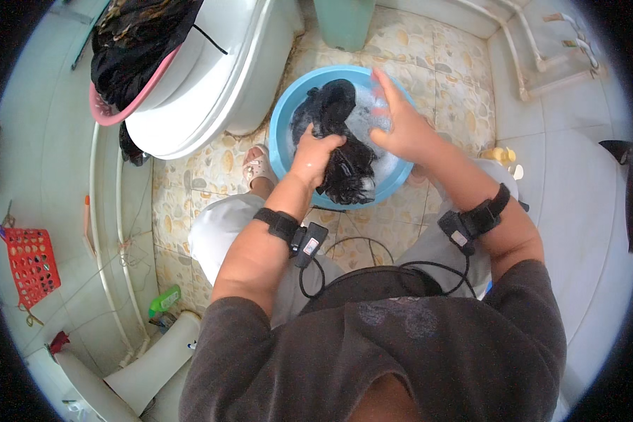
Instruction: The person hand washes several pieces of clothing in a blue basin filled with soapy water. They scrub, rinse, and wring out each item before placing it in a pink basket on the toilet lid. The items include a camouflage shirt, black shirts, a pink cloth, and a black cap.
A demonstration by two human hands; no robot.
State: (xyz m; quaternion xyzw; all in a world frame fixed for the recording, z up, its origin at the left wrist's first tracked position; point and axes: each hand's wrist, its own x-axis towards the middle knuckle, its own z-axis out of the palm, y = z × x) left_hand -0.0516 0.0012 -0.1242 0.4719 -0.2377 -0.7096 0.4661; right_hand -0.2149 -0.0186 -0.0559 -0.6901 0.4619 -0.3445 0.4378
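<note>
A round light-blue plastic basin [277,158] stands on the floor before me, with sudsy water [369,113] in it. Dark wet cloth [343,100] lies in the water, bunched towards the basin's left and near side. My left hand [316,153] grips a fold of this cloth, thumb pointing right. Above the basin's right rim, my right hand [398,124] is raised with its fingers spread and holds nothing; its fingertips are blurred. Both forearms wear black straps with small devices and cables.
A white toilet [190,105] stands at the left, with a pink basin [96,105] of dark clothes [137,53] on its lid. Beyond the blue basin is a green bin [344,24]. Pipes [517,68] run along the right wall. A green bottle [164,300] stands at lower left.
</note>
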